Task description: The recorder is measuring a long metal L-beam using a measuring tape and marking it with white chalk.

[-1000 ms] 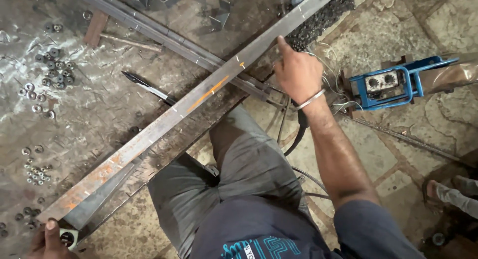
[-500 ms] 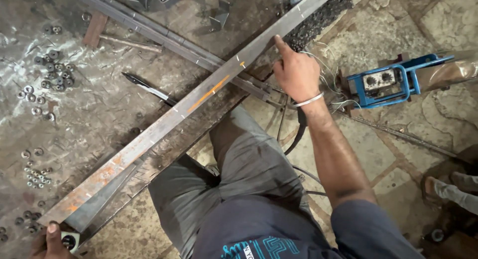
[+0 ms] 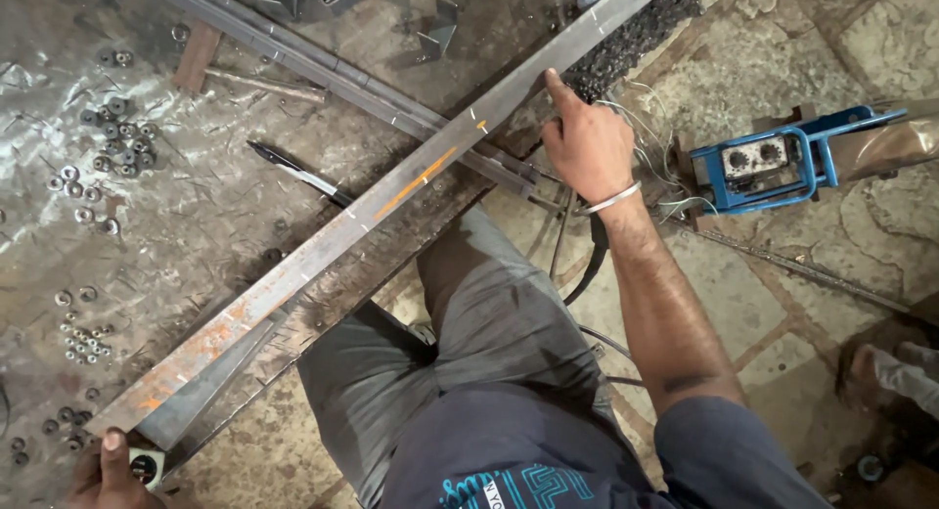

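A stone floor [image 3: 782, 304] littered with nuts and scrap is seen from above. A long rusty steel strip [image 3: 372, 211] is laid diagonally across it. Near its upper end, the right hand [image 3: 587, 147] is pressed against the edge, forefinger extended. At its lower end, a tape measure [image 3: 145, 467] is gripped by the left hand [image 3: 103, 475]. The tape is best kept taut and aligned along the strip.

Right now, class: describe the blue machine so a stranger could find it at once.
Follow the long rusty steel bar to the right hand. Just right of its wrist, on the stone floor, sits the blue-framed machine, the only bright blue thing among grey metal.
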